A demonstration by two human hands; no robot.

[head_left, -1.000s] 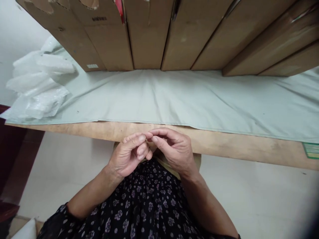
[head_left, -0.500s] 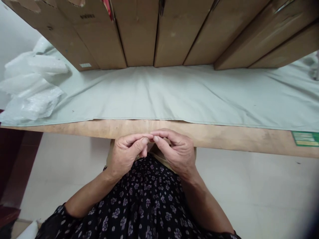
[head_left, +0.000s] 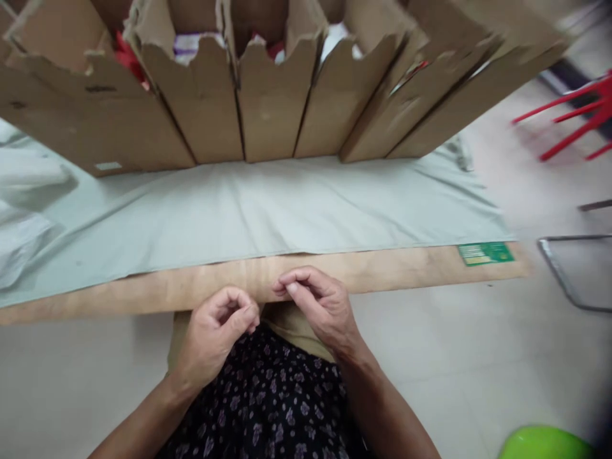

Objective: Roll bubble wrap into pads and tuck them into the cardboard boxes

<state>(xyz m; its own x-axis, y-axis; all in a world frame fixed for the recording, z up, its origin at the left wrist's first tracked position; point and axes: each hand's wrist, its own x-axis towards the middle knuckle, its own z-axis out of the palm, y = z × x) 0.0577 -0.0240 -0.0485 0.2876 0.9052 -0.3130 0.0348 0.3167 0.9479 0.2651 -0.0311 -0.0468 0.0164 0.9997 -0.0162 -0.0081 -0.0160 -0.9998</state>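
My left hand (head_left: 220, 331) is closed, thumb against the curled fingers, over my lap just below the table's wooden edge (head_left: 182, 288). To its right, my right hand (head_left: 318, 303) is pinched, thumb tip to fingertips, partly over that edge. A small gap separates the two hands. Whatever either pinch holds, if anything, is too small to make out. Beyond them a pale green cloth (head_left: 287, 213) covers the table. A green circuit board (head_left: 486, 254) lies on the bare wood at the right end.
Several cardboard boxes (head_left: 272, 108) stand in a row at the back, with red and white items inside. Clear plastic wrap (head_left: 21, 236) lies at the left. On the right are a red stool (head_left: 581, 121), a metal frame (head_left: 557, 271) and a bright green object (head_left: 545, 443).
The hands, earlier touching at the fingertips, have come apart. The view has shifted to the right and up, showing the box openings and the floor at the right.
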